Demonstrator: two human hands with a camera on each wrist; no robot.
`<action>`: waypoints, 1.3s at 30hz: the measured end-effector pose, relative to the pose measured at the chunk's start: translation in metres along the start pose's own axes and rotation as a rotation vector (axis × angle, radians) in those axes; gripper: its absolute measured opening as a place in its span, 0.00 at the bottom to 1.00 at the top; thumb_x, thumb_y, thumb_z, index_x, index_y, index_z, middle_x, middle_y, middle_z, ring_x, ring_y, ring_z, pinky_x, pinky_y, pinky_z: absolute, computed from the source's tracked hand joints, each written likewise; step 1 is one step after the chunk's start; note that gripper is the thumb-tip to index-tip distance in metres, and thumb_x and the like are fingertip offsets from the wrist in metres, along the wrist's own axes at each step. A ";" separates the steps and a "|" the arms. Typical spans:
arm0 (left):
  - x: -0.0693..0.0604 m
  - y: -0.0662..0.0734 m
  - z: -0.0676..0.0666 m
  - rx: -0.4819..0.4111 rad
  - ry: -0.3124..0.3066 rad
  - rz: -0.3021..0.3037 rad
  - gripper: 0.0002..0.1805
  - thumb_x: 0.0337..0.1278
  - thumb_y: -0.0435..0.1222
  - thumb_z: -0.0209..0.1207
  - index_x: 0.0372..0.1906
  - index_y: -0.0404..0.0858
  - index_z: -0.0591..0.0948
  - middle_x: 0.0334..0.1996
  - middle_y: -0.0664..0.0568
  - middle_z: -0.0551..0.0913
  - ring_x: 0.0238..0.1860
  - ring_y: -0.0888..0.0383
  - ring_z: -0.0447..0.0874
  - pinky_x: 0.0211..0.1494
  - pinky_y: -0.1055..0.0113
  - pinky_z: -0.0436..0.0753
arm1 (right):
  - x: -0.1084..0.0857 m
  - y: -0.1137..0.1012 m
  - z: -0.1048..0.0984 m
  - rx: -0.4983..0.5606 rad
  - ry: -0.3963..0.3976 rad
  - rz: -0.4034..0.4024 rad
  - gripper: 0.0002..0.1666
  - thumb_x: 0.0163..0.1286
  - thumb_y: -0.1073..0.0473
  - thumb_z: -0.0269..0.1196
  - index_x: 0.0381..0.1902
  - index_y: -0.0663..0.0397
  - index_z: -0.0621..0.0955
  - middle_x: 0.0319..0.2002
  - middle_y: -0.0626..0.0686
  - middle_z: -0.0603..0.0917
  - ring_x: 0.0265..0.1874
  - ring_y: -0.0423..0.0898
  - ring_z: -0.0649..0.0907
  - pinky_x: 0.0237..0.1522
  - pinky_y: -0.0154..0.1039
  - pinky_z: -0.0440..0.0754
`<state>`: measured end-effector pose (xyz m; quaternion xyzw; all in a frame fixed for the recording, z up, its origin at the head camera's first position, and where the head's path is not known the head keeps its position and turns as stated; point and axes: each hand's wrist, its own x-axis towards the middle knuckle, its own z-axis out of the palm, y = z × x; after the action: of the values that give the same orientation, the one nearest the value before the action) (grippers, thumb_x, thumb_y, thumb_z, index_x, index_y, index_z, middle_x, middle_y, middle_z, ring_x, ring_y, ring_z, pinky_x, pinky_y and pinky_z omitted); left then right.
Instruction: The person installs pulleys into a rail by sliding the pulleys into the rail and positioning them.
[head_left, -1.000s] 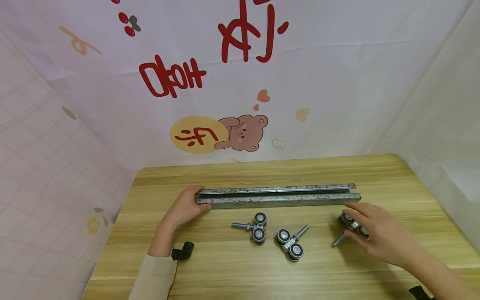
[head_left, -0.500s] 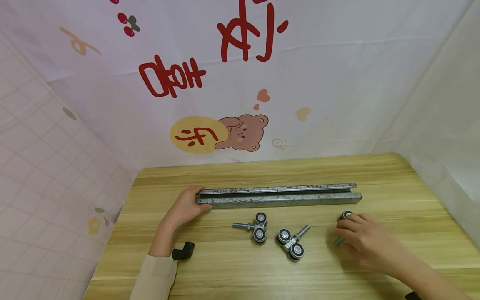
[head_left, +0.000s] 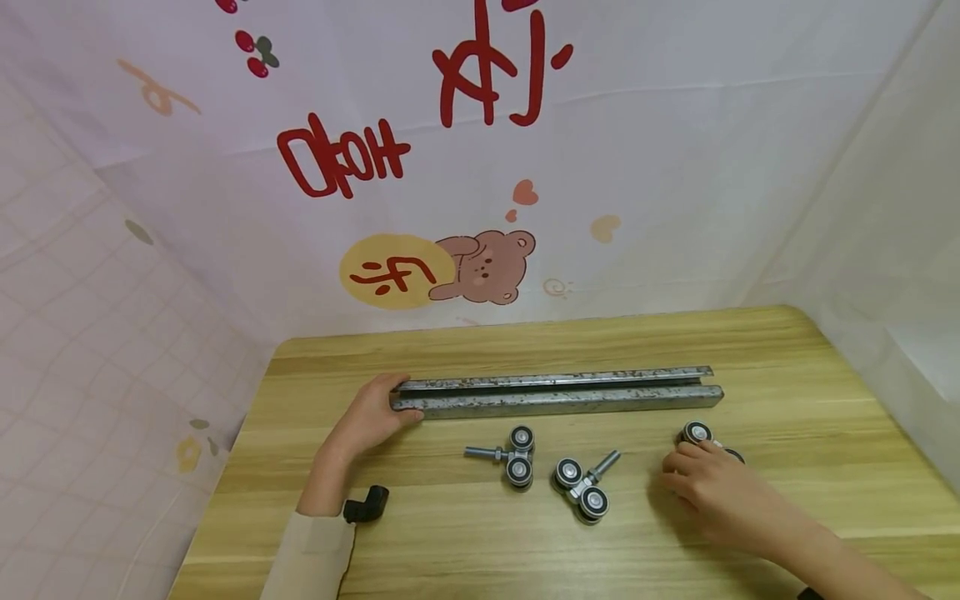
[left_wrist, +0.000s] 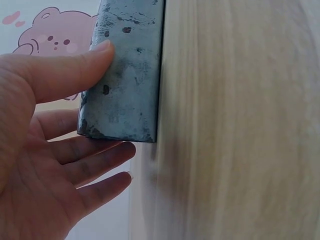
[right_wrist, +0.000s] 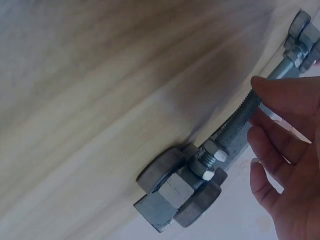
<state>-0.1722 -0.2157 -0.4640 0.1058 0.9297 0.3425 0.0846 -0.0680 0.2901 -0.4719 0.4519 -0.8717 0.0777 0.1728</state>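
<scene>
In the head view a speckled metal channel lies lengthwise on the table. My left hand grips its left end, and the left wrist view has the thumb against one face of the channel, the fingers behind and below. My right hand is at the rightmost twin-wheel roller, covering its bolt. The right wrist view places thumb and fingertips around the threaded bolt of this roller, whose wheels stay outside the hand.
Between the hands, in front of the channel, lie two more rollers: one with its bolt pointing left, another with its bolt pointing up and right. Patterned white cloth rises behind the wooden table and along both sides.
My right hand has come down and slightly left over the rightmost roller's bolt, its fingers drawn together around it. The left hand and the channel have stayed in place.
</scene>
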 end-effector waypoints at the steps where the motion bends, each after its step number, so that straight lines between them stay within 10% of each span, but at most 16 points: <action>1: 0.000 0.000 0.000 -0.001 -0.003 -0.002 0.40 0.64 0.39 0.73 0.75 0.27 0.70 0.71 0.32 0.72 0.71 0.34 0.71 0.69 0.39 0.75 | 0.000 0.000 0.001 -0.004 -0.006 -0.002 0.16 0.45 0.69 0.68 0.33 0.47 0.86 0.35 0.42 0.78 0.36 0.45 0.78 0.38 0.51 0.79; 17: -0.002 0.001 0.000 -0.009 -0.003 -0.017 0.41 0.63 0.39 0.73 0.75 0.28 0.70 0.72 0.32 0.71 0.71 0.34 0.71 0.68 0.39 0.76 | 0.001 0.005 0.007 -0.077 -0.035 -0.083 0.15 0.39 0.69 0.73 0.28 0.50 0.86 0.29 0.43 0.79 0.32 0.45 0.78 0.34 0.46 0.78; 22: -0.001 0.000 0.000 -0.009 0.000 -0.021 0.40 0.64 0.40 0.73 0.75 0.28 0.70 0.72 0.31 0.71 0.71 0.34 0.71 0.68 0.38 0.76 | 0.001 0.005 0.007 -0.105 0.013 -0.086 0.08 0.51 0.68 0.60 0.25 0.50 0.83 0.28 0.44 0.77 0.30 0.45 0.76 0.31 0.46 0.77; 29: 0.000 -0.001 0.000 -0.005 0.003 -0.017 0.40 0.64 0.40 0.73 0.75 0.28 0.70 0.72 0.31 0.71 0.71 0.34 0.71 0.69 0.38 0.75 | -0.001 0.004 0.007 -0.131 0.124 -0.077 0.34 0.84 0.63 0.35 0.21 0.51 0.80 0.28 0.44 0.74 0.27 0.45 0.75 0.29 0.45 0.76; 39: 0.000 -0.001 0.001 0.004 0.004 -0.018 0.41 0.64 0.39 0.72 0.76 0.28 0.69 0.71 0.31 0.71 0.71 0.34 0.71 0.68 0.38 0.75 | -0.008 0.002 -0.003 -0.111 0.141 -0.024 0.38 0.90 0.54 0.33 0.26 0.48 0.83 0.33 0.44 0.78 0.30 0.44 0.77 0.32 0.44 0.79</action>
<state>-0.1720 -0.2157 -0.4657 0.0970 0.9314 0.3402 0.0854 -0.0649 0.2988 -0.4721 0.4454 -0.8549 0.0587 0.2596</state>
